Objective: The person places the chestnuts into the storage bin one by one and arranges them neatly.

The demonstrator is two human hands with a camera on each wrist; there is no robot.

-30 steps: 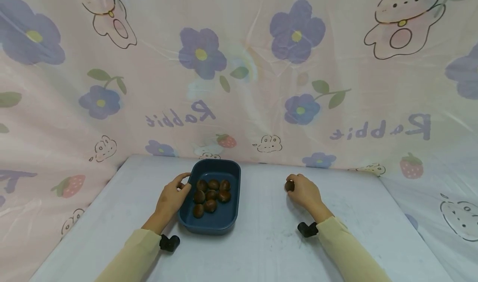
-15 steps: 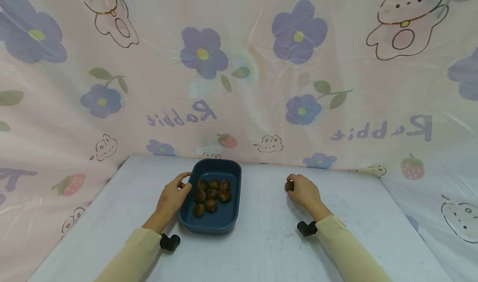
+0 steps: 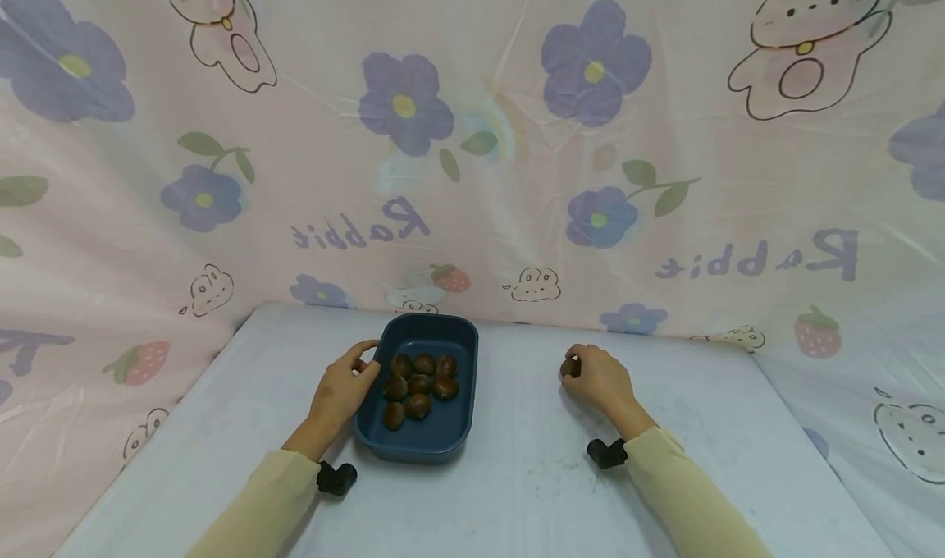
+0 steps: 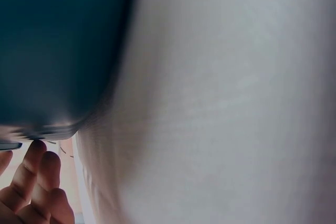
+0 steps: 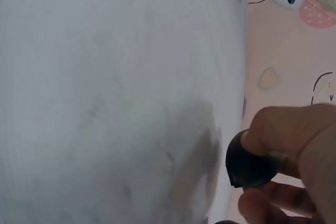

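Note:
A dark blue rectangular box (image 3: 417, 447) stands left of centre on the table in the head view. Inside it lie several brown chestnuts (image 3: 417, 406). My left hand (image 3: 342, 392) holds the box's left rim, fingers bent against its outer wall, as the left wrist view shows fingers (image 4: 50, 169) under the rim. To the right, my right hand (image 3: 601, 381) pinches one chestnut (image 5: 249, 165) between thumb and fingers, a little above the table. The palm side of that hand is mostly hidden in the head view.
The white table (image 3: 517, 492) ends at a hanging patterned curtain (image 3: 502, 213) at the back and sides. A dark rounded thing (image 5: 227, 222) is cut off at the lower edge of the right wrist view. Each wrist wears a small black device (image 3: 607, 454).
My right hand has shifted very slightly left with the chestnut. The left hand stays on the box, and the chestnuts inside it lie as before.

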